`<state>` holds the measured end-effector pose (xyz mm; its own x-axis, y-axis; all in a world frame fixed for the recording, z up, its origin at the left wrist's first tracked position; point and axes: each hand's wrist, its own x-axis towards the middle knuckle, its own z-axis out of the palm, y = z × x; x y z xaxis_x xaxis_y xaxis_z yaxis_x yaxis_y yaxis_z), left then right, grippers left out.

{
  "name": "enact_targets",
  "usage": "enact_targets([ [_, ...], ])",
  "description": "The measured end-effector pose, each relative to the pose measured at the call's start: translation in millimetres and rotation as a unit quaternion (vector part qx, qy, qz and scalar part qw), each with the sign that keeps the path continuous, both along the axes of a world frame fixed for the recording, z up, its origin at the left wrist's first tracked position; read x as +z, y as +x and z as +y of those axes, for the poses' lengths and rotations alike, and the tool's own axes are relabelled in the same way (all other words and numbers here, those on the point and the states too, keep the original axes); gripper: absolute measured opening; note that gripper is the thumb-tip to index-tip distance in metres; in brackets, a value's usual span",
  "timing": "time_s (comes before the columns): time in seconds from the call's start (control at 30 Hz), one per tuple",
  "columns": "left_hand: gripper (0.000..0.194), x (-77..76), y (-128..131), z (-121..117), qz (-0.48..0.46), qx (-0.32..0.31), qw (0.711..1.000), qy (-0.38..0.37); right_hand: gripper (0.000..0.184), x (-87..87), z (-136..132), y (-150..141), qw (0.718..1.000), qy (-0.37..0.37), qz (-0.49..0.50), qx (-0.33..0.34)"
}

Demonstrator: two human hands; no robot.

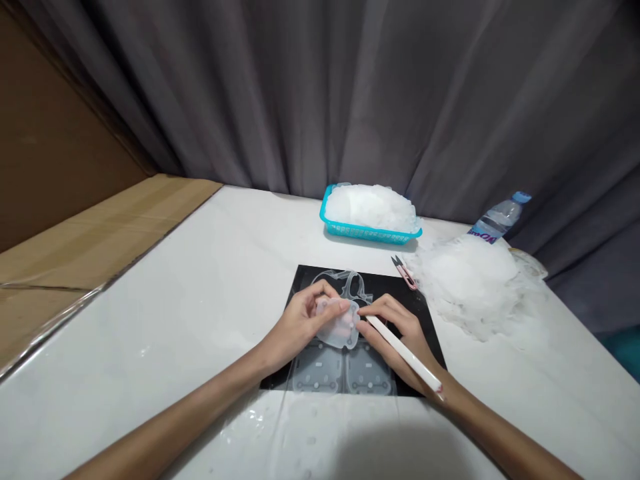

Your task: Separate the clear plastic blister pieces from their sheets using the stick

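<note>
My left hand is closed on a small translucent plastic piece with rounded, notched edges, its thumb lying across the top. My right hand grips a slim white pen-shaped tool, held like a pencil. Its fingertips meet the right edge of the piece; the tool's working tip is too small to make out. Beneath both hands lies a black mat. Two squarish translucent moulded parts rest on its near side, and a looped clear plastic strip lies beyond my fingers.
A turquoise basket heaped with white translucent pieces stands at the back. Small thread snips lie by the mat's far right corner. To the right are a whitish translucent pile and a tilted water bottle. Cardboard borders the left.
</note>
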<state>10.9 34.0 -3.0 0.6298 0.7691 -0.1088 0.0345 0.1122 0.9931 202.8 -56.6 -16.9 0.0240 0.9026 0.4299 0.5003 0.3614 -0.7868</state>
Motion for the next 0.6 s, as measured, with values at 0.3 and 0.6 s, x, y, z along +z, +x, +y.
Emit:
enact_targets([
  [0.3, 0.029, -1.7, -23, 15, 0.046, -0.056, 0.990, 0.121, 0.019, 46.8, 90, 22, 0.993, 0.060, -0.022, -0.101],
  [0.6, 0.072, -5.2, -55, 31, 0.219, -0.207, 0.898, 0.320, 0.017, 72.3, 224, 96, 0.918, 0.158, -0.325, -0.162],
])
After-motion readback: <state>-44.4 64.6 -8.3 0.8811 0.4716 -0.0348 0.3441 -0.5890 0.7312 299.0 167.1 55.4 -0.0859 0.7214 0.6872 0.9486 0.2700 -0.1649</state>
